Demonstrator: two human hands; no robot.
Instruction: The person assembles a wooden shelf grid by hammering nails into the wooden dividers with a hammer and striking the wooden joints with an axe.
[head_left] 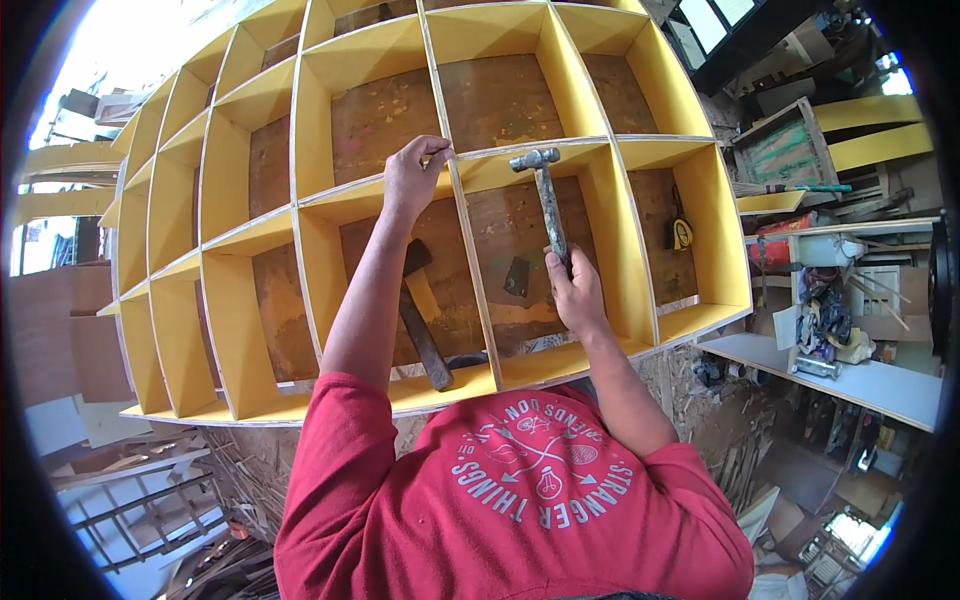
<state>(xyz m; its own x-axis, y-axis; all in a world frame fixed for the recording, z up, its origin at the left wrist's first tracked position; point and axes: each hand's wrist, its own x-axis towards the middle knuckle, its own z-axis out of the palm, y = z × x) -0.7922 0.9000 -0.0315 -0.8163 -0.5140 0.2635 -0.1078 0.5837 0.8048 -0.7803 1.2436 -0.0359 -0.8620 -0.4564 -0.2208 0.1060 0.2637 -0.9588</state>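
Note:
A yellow wooden grid of open compartments (pixel 628 250) with pale plywood edges lies in front of me. At the crossing of two of its panels, my left hand (pixel 412 180) is closed in a pinch. Whatever its fingertips hold, if anything, is too small to make out. My right hand (pixel 577 290) grips a ball-peen hammer (pixel 548 195) by its worn handle, the metal head raised above the compartment to the right of that crossing. A second hammer (pixel 424 335) with a dark wooden handle lies in the compartment below my left forearm.
A yellow and black tape measure (pixel 681 234) sits in a right-hand compartment. One compartment holds a small dark flat piece (pixel 516 277). Beyond the grid on the right are a white shelf board (pixel 840 375) and piled clutter. A dark metal frame (pixel 150 515) stands at lower left.

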